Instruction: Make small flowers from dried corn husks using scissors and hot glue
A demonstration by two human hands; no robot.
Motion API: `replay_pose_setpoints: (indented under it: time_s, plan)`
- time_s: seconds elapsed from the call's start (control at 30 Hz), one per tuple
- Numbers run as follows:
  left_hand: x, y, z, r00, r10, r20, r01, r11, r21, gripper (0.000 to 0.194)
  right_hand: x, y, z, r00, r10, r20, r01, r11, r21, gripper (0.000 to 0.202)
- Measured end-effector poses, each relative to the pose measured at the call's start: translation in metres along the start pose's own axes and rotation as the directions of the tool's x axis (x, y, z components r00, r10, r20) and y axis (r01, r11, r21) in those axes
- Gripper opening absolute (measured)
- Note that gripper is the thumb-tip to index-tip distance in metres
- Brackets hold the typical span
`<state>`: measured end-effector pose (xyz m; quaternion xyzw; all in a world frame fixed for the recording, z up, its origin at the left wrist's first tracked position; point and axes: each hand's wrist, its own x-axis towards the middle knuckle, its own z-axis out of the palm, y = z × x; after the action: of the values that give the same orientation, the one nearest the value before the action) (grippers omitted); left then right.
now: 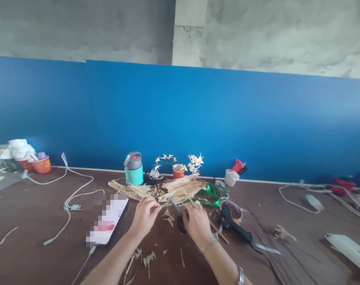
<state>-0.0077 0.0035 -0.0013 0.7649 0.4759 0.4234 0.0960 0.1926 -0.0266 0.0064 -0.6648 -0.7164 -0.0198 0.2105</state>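
My left hand (144, 215) is closed in a pinch, with a thin pale strip of dried husk (162, 205) at its fingertips. In my right hand (196, 221) is a pair of scissors (177, 209), its blades pointing up and to the left toward the strip. Just beyond both hands lies a pile of dried corn husks (182, 189). A small star-shaped husk cutting (169, 218) rests on the table between my hands. Several husk scraps (149, 259) are scattered nearer to me.
Behind the husks stand a teal flask (134, 174) and a red cup (178, 171) with pale flowers. Green ribbon (212, 192) and a black glue gun (235, 225) lie to the right. A phone (110, 223) is left of my hands, its cable trailing forward. A blue partition (180, 114) borders the table.
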Motion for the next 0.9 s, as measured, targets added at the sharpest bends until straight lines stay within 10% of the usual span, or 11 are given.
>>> replay_pose_setpoints:
  time_s: [0.9]
  plan:
    - [-0.002, -0.007, 0.005, 0.976, -0.108, -0.191, 0.093, 0.992, -0.087, 0.021, -0.001, -0.002, -0.004, 0.999, 0.024, 0.025, -0.024, 1.0, -0.006, 0.018]
